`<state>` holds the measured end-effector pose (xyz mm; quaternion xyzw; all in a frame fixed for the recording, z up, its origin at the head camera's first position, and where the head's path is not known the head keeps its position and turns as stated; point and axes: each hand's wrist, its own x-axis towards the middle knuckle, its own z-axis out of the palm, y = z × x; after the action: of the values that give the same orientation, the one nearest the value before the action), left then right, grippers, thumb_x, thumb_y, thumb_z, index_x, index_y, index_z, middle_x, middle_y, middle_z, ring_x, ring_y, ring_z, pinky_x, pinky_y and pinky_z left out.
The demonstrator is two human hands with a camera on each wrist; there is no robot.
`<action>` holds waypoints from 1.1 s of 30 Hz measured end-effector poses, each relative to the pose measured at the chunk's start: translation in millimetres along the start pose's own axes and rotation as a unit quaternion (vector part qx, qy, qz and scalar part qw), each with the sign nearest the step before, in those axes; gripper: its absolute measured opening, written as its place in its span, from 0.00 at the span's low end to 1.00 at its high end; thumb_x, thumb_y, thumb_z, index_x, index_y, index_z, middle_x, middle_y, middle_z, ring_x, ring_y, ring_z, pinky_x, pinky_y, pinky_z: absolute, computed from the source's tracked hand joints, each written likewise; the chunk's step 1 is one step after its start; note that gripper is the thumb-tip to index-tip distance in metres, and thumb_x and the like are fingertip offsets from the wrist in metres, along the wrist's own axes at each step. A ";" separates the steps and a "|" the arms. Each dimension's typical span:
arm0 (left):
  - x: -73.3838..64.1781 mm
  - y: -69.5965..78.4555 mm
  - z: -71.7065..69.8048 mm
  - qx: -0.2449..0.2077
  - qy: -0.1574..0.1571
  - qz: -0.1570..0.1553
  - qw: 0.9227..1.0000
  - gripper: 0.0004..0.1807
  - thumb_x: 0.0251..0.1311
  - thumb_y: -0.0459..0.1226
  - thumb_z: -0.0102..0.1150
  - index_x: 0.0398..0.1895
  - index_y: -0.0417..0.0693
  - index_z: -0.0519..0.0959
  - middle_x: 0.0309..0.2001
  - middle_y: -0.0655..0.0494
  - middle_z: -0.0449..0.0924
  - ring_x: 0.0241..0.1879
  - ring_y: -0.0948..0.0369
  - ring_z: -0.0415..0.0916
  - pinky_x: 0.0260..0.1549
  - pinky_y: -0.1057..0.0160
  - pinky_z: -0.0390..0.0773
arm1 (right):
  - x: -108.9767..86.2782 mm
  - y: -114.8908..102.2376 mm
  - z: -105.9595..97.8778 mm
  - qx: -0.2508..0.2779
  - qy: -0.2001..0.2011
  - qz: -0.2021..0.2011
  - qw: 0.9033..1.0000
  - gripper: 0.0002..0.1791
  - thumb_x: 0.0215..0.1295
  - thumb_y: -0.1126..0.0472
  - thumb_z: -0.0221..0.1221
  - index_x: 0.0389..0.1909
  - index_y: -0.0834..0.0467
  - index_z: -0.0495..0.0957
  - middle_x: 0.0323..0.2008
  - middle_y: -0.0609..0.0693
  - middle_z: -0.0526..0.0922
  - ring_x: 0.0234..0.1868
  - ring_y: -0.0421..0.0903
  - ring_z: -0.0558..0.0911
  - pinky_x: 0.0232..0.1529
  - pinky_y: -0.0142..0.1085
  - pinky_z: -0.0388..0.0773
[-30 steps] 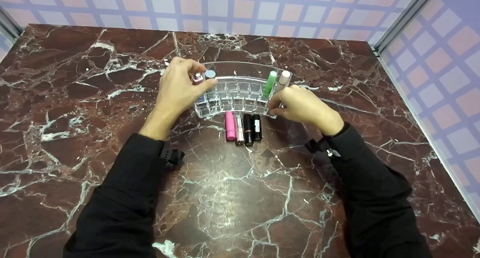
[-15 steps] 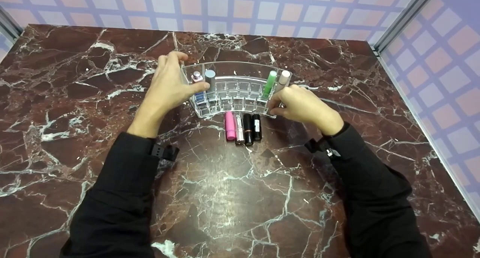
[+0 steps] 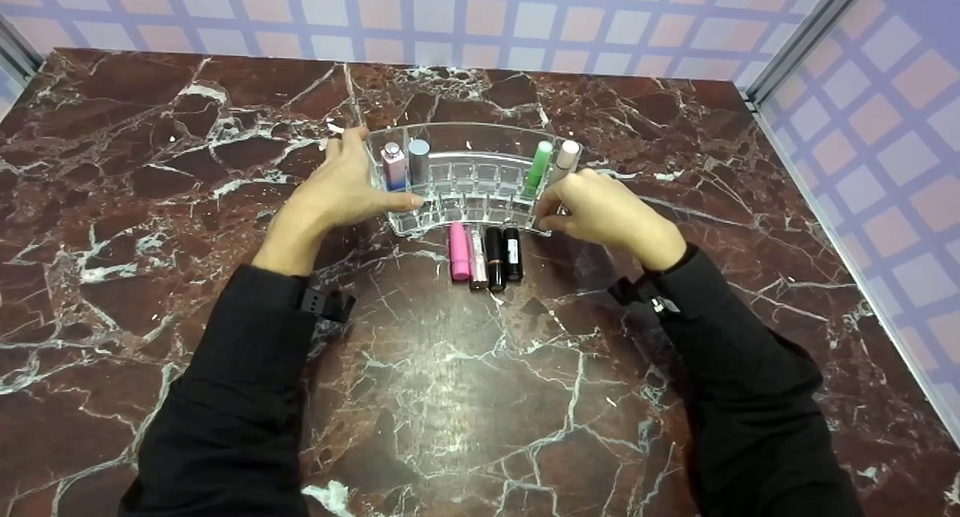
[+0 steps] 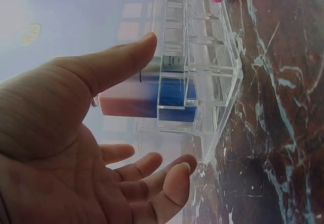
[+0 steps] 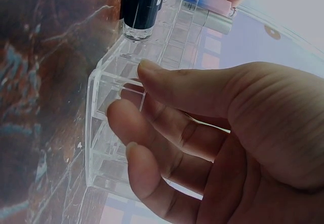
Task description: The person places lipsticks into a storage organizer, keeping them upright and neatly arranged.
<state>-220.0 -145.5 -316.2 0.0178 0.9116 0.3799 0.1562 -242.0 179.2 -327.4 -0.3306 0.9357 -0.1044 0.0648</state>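
Observation:
A clear, curved lipstick organizer [image 3: 471, 178] with stepped compartments stands on the marbled table. My left hand [image 3: 330, 190] is at its left end, thumb stretched over the front compartments and the other fingers loosely bent along the outer side. Between thumb and fingers in the left wrist view is a pink-and-blue tube [image 4: 129, 102], standing in a compartment beside a grey-capped tube [image 3: 419, 157]. At the right front corner my right hand [image 3: 600, 209] grips the organizer's edge with curled fingers and thumb. Behind that hand stand a green tube [image 3: 538, 164] and a white-capped tube [image 3: 568, 158].
Just in front of the organizer several tubes lie side by side: a pink one [image 3: 460, 251], a silvery one [image 3: 478, 258] and two black lipsticks [image 3: 496, 258]. A checked wall panel [image 3: 480, 22] rises behind the table, another [image 3: 892, 127] on the right.
My left hand has drawn back left from the tops of the pink-and-blue and grey-capped tubes, its thumb now lower at the organizer's front. My right hand has stayed in place.

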 end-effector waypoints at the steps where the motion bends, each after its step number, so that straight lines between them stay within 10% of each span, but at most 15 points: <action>1: 0.3 -0.1 -0.2 0.000 -0.005 -0.002 1.000 0.71 0.55 0.57 0.75 0.82 0.43 0.30 0.80 0.29 0.27 0.77 0.33 0.43 0.71 0.32 0.51 | -0.2 0.0 -0.1 0.000 0.001 -0.001 1.000 0.06 0.64 0.60 0.71 0.39 0.56 0.89 0.39 0.52 0.90 0.37 0.52 0.87 0.46 0.51 0.82; 7: 1.7 -1.8 0.4 0.004 -0.017 -0.015 1.000 0.72 0.58 0.55 0.74 0.81 0.43 0.24 0.78 0.30 0.20 0.79 0.37 0.27 0.73 0.34 0.36 | -1.0 0.0 0.3 0.002 0.005 -0.005 1.000 0.06 0.64 0.60 0.72 0.39 0.57 0.89 0.39 0.52 0.89 0.37 0.52 0.87 0.45 0.51 0.82; 14: 2.8 -5.2 -0.4 0.024 -0.009 -0.020 0.999 0.70 0.58 0.53 0.74 0.81 0.38 0.27 0.79 0.26 0.31 0.78 0.33 0.42 0.73 0.34 0.48 | -0.5 0.3 0.3 0.002 0.000 -0.004 1.000 0.06 0.64 0.60 0.71 0.39 0.57 0.89 0.39 0.53 0.89 0.37 0.53 0.87 0.45 0.52 0.82; 18: 3.4 -6.2 0.1 0.038 -0.018 -0.021 0.999 0.71 0.59 0.55 0.73 0.80 0.37 0.26 0.79 0.28 0.26 0.79 0.36 0.33 0.74 0.35 0.41 | -0.4 0.4 0.2 0.002 -0.002 -0.003 1.000 0.06 0.64 0.60 0.71 0.40 0.57 0.89 0.39 0.53 0.89 0.37 0.52 0.87 0.45 0.51 0.82; 27: 2.9 -8.9 0.4 0.044 -0.024 -0.001 0.999 0.48 0.61 0.52 0.72 0.73 0.32 0.60 0.70 0.30 0.63 0.67 0.38 0.66 0.69 0.37 0.62 | -0.1 0.7 0.8 0.007 -0.003 0.003 1.000 0.06 0.64 0.60 0.71 0.40 0.56 0.89 0.40 0.52 0.89 0.38 0.51 0.87 0.46 0.50 0.82; 33: 1.3 -7.8 1.5 0.081 -0.042 -0.008 0.996 0.30 0.67 0.54 0.65 0.57 0.38 0.76 0.47 0.43 0.78 0.37 0.53 0.74 0.46 0.49 0.77 | -0.1 0.9 0.8 0.003 -0.002 0.000 1.000 0.06 0.64 0.60 0.71 0.39 0.57 0.89 0.38 0.53 0.89 0.36 0.51 0.86 0.44 0.51 0.82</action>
<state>-220.1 -149.9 -323.0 0.0394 0.9322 0.3021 0.1952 -242.4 179.9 -328.4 -0.3303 0.9354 -0.1066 0.0678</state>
